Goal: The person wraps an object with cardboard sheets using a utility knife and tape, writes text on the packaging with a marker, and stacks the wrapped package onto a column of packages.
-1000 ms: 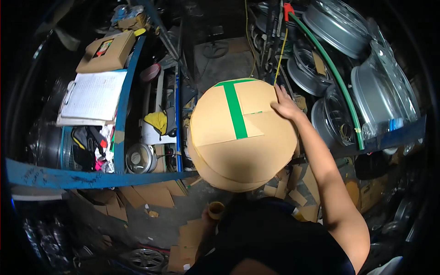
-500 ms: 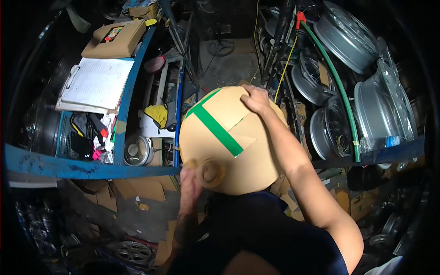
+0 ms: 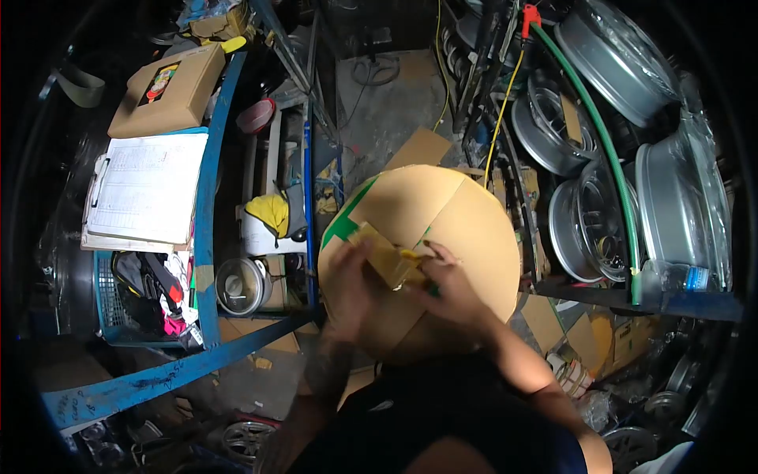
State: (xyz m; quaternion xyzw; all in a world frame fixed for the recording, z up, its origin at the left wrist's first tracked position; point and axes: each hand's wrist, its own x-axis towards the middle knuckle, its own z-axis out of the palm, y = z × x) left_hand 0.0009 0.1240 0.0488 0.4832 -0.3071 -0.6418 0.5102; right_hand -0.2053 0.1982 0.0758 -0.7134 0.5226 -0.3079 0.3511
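A round cardboard-covered piece [image 3: 474,229] with a green stripe [image 3: 344,223] along its left side stands in front of my body. Over it, both hands are closed on a yellowish-brown packing tape [image 3: 380,257]. My left hand [image 3: 350,280], blurred, grips the tape's left end. On the other side my right hand [image 3: 452,284] pinches the tape, thumb and fingers curled. Which hand has the roll's core is hard to tell, because fingers and motion blur cover it.
On the left, a blue rack [image 3: 207,229] bears a clipboard with papers [image 3: 146,189], a cardboard box [image 3: 170,87] and a teal basket [image 3: 118,312]. Silver wheel rims [image 3: 553,126] and a green hose [image 3: 596,130] are to the right. Loose cardboard [image 3: 422,150] lies ahead on the floor.
My right hand has left the far edge of the round piece and come back to the tape. My left hand has risen with the tape toward the middle. Most of the green stripe is now hidden or turned left.
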